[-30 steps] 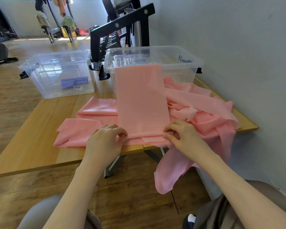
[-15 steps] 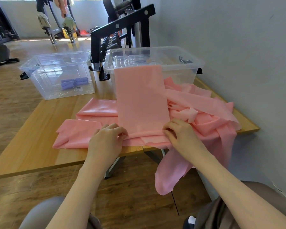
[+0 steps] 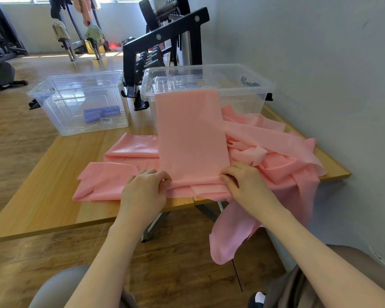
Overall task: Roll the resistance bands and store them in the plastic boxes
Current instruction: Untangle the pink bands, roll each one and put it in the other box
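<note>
A flat pink resistance band (image 3: 191,134) lies stretched from the table's near edge up over the front rim of the right clear plastic box (image 3: 249,85). My left hand (image 3: 146,190) pinches its near left corner with curled fingers, and my right hand (image 3: 245,183) pinches the near right corner. Under and beside it lies a loose heap of pink bands (image 3: 276,150), one end hanging off the table edge. The left clear plastic box (image 3: 53,96) holds rolled purple bands (image 3: 101,113).
The wooden table (image 3: 38,192) stands against a grey wall on the right. A black dumbbell rack (image 3: 165,36) rises behind the boxes. Gym machines (image 3: 0,70) stand on the wood floor at the far left. My knees show at the bottom.
Both hands stay at the band's near end; the fingers have shifted only slightly along the edge. The band and the boxes have not moved.
</note>
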